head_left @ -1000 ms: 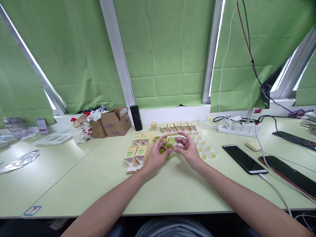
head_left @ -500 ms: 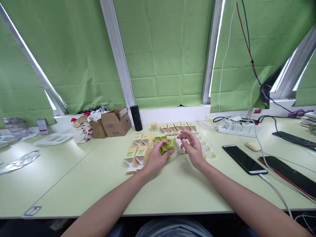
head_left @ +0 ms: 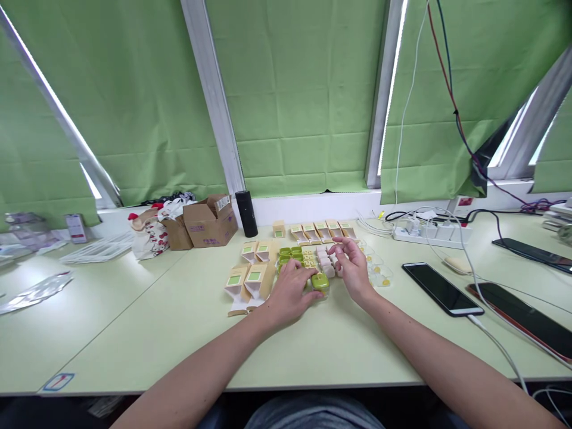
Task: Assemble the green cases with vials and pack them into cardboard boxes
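Note:
My left hand (head_left: pixel 292 291) rests low on the pale green table (head_left: pixel 134 322), its fingertips touching a small green rounded case (head_left: pixel 320 281) that sits on the table. Just behind lie rows of small green pieces (head_left: pixel 291 252) and pinkish-white pieces (head_left: pixel 325 261). My right hand (head_left: pixel 353 268) hovers with fingers spread over the pinkish pieces and clear trays with yellow dots (head_left: pixel 378 269); I see nothing held in it. Small tan cartons with green labels (head_left: pixel 250 277) stand left of my left hand, and more of them line the back (head_left: pixel 322 230).
Brown cardboard boxes (head_left: pixel 209 220) and a black cylinder (head_left: pixel 246 213) stand at the back left. A black phone (head_left: pixel 442 288) on a white cable, a power strip (head_left: pixel 429 232) and another dark device (head_left: pixel 527 322) lie to the right. Green curtains hang behind.
Both hands came down from holding the green case together. The case now sits on the table under my left fingertips, and my right hand has moved off it to the right.

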Demonstrator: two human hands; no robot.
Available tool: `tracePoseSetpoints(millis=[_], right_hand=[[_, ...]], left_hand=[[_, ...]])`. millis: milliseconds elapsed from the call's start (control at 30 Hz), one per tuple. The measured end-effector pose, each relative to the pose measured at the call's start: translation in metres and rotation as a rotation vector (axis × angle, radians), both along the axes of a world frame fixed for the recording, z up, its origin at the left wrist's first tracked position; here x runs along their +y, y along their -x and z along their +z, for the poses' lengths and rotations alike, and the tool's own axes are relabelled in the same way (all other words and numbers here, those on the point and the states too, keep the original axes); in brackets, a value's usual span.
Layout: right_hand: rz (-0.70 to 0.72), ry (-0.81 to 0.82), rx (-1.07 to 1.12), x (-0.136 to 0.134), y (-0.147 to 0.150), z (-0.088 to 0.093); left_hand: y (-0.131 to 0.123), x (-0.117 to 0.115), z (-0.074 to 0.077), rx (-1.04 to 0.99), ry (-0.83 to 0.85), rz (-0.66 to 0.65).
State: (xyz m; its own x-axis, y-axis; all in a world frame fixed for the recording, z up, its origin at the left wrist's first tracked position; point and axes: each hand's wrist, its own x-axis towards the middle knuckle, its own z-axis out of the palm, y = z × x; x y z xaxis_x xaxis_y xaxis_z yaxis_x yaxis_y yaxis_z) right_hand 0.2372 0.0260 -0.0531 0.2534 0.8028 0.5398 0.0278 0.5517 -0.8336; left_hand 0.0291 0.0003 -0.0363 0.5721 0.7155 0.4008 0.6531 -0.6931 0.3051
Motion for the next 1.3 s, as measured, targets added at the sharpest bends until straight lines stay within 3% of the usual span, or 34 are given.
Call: tracePoseSetpoints(millis=[433, 667, 833, 1033, 1167, 1300], right_hand=[[0.06, 0.063, 0.039, -0.001, 0.003, 0.0], [0.101, 0.076, 0.097, -0.004, 0.002, 0.003], [0.1, 0.085, 0.128, -0.004, 0.001, 0.005], [0.09, 0.082, 0.127, -0.001, -0.001, 0.006], [0.054, 0.081, 0.1, 0.002, -0.003, 0.005], [0.011, 0.079, 0.055, 0.004, -0.006, 0.005]], left_hand=[[-0.003, -0.008, 0.008, 0.128, 0.081, 0.029], [0.0, -0.006, 0.015, 0.015, 0.022, 0.045], [0.008, 0.02, 0.025, -0.046, -0.06, 0.115], [0.004, 0.068, 0.038, 0.19, -0.13, 0.134], [-0.01, 0.104, 0.045, 0.421, -0.016, 0.191], [-0.028, 0.131, 0.041, 0.497, 0.077, 0.217]])
